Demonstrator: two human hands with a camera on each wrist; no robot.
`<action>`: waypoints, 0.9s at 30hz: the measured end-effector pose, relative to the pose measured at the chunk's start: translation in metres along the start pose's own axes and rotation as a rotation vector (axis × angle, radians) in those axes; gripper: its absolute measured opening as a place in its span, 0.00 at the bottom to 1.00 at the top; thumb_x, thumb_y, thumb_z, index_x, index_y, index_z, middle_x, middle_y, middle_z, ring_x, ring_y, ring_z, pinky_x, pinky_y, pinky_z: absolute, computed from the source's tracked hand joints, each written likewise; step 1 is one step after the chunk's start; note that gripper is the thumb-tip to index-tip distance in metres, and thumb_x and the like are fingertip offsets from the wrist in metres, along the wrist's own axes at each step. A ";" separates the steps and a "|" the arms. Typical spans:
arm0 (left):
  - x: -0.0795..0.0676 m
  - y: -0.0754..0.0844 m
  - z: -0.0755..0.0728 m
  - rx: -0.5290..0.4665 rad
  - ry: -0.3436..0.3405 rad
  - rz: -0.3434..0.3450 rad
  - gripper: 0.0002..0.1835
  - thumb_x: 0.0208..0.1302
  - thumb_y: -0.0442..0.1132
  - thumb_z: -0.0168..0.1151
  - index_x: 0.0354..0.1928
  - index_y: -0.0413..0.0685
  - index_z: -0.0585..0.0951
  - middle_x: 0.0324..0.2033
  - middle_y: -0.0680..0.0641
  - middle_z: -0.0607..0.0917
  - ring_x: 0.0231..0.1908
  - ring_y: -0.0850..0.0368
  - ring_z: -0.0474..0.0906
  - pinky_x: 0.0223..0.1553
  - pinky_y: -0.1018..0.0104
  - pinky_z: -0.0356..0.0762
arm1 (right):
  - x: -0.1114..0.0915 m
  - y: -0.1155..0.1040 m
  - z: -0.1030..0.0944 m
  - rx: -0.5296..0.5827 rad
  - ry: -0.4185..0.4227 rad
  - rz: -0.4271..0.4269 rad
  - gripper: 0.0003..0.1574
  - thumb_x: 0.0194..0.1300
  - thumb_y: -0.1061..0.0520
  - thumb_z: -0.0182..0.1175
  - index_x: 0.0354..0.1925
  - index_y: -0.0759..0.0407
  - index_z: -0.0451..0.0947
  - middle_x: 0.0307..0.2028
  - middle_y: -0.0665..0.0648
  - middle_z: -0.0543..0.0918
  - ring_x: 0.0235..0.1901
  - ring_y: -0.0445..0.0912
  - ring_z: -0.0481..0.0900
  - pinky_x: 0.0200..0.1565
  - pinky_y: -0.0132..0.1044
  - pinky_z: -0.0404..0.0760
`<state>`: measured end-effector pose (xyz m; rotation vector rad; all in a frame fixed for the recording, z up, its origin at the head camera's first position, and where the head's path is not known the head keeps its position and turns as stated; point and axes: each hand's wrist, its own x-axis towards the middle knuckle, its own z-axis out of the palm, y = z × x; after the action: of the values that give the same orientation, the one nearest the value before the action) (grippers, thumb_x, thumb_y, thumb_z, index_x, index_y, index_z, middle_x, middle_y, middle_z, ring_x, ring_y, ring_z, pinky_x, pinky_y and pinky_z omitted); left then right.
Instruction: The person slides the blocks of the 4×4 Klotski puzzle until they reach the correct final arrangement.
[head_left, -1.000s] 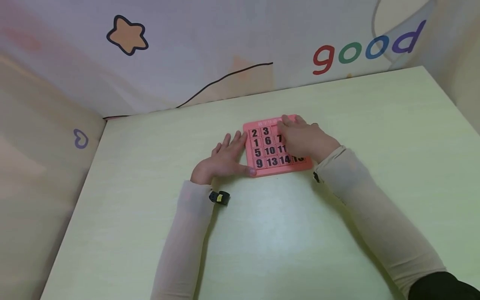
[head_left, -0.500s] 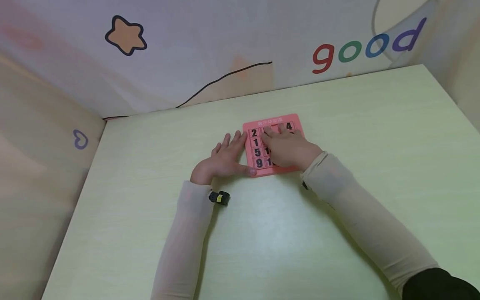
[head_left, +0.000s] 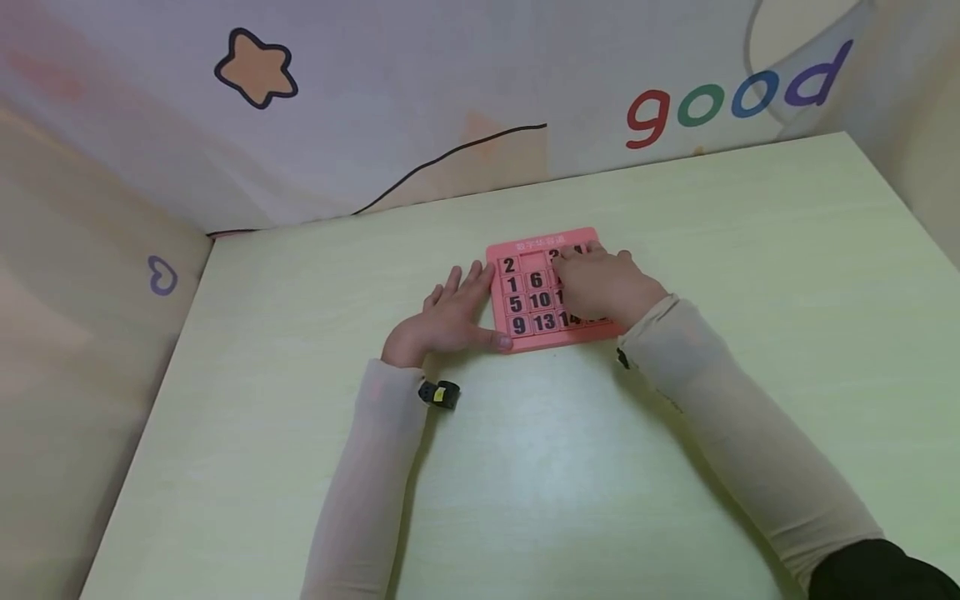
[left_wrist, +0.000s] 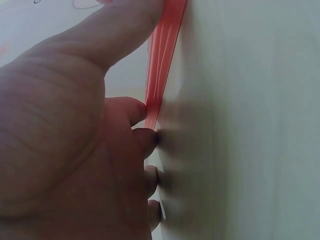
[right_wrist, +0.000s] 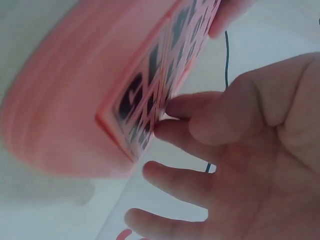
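Note:
A pink sliding number puzzle (head_left: 537, 302) lies flat on the table, its black-numbered tiles partly covered by my right hand (head_left: 606, 283). In the top row, a bare slot (head_left: 533, 261) shows between the 2 tile and the 3 tile. Fingertips of the right hand touch the tiles near the 3; in the right wrist view, its index and middle fingertips meet the tile face while the other fingers stand apart. My left hand (head_left: 448, 321) rests spread along the puzzle's left edge, thumb at the near left corner. The left wrist view shows the pink side (left_wrist: 164, 55) against the thumb and fingers.
A pale green table (head_left: 525, 483) stands against a wall (head_left: 420, 92) with a star and the word "good" printed on it. A black strap device (head_left: 439, 395) sits at the left wrist. Light sleeves cover both forearms.
My right hand moved left over the puzzle, then back right. The 3 tile has slid one place right, leaving the slot next to the 2. The left hand stayed put.

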<state>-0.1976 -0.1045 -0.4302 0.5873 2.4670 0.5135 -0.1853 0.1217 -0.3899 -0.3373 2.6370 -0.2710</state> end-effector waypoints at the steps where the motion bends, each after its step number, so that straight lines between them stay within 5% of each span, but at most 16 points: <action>1: 0.001 0.000 0.000 -0.005 -0.001 0.002 0.63 0.59 0.64 0.69 0.81 0.59 0.36 0.80 0.51 0.32 0.76 0.48 0.19 0.74 0.45 0.27 | 0.000 -0.001 0.001 0.000 0.010 -0.011 0.37 0.73 0.59 0.47 0.77 0.62 0.58 0.78 0.64 0.52 0.76 0.67 0.43 0.66 0.75 0.47; 9: 0.002 0.004 -0.001 -0.004 -0.018 0.012 0.62 0.60 0.63 0.68 0.81 0.60 0.36 0.80 0.51 0.32 0.76 0.46 0.20 0.74 0.44 0.27 | 0.008 -0.019 0.013 0.000 0.039 -0.134 0.38 0.75 0.59 0.47 0.79 0.54 0.55 0.79 0.57 0.51 0.77 0.64 0.40 0.68 0.72 0.42; 17: 0.000 0.003 -0.003 0.004 -0.022 -0.001 0.62 0.60 0.63 0.68 0.81 0.59 0.35 0.80 0.51 0.31 0.76 0.47 0.18 0.74 0.44 0.27 | 0.012 -0.027 0.016 -0.017 0.026 -0.102 0.36 0.78 0.53 0.45 0.80 0.52 0.54 0.79 0.55 0.50 0.77 0.64 0.40 0.68 0.72 0.42; 27: 0.000 0.002 -0.001 -0.018 -0.009 -0.022 0.62 0.59 0.61 0.70 0.81 0.60 0.36 0.80 0.52 0.33 0.76 0.48 0.20 0.74 0.45 0.27 | 0.008 -0.023 0.011 -0.042 0.020 -0.098 0.36 0.75 0.58 0.47 0.78 0.58 0.57 0.78 0.60 0.52 0.76 0.66 0.43 0.67 0.74 0.46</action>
<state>-0.1975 -0.1033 -0.4281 0.5539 2.4549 0.5230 -0.1833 0.0963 -0.3971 -0.4808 2.6528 -0.2517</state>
